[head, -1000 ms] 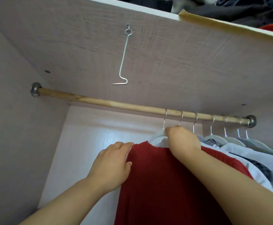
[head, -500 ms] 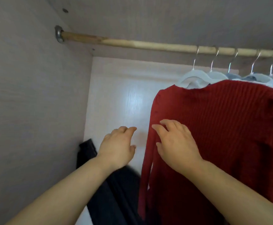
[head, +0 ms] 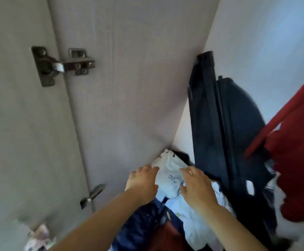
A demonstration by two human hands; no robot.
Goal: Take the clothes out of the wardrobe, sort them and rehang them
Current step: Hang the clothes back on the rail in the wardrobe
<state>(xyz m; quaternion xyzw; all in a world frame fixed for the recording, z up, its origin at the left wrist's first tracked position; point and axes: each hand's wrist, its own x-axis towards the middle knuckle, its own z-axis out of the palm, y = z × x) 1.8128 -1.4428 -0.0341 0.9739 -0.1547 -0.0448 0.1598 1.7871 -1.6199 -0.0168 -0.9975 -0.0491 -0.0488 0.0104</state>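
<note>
Reaching into the wardrobe's point(head: 126, 98) bottom corner, left hand point(head: 142, 180) and right hand point(head: 196, 185), both grips wide and empty, bracket the pale garment point(head: 169, 171) at 6 o'clock, while the red sweater point(head: 296, 169) hangs at 3 o'clock and the heap point(head: 138, 229) looks unsorted, so plenty seems left.

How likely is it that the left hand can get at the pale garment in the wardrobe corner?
Likely yes: the left hand is open beside the pale garment, with nothing between them.
</note>
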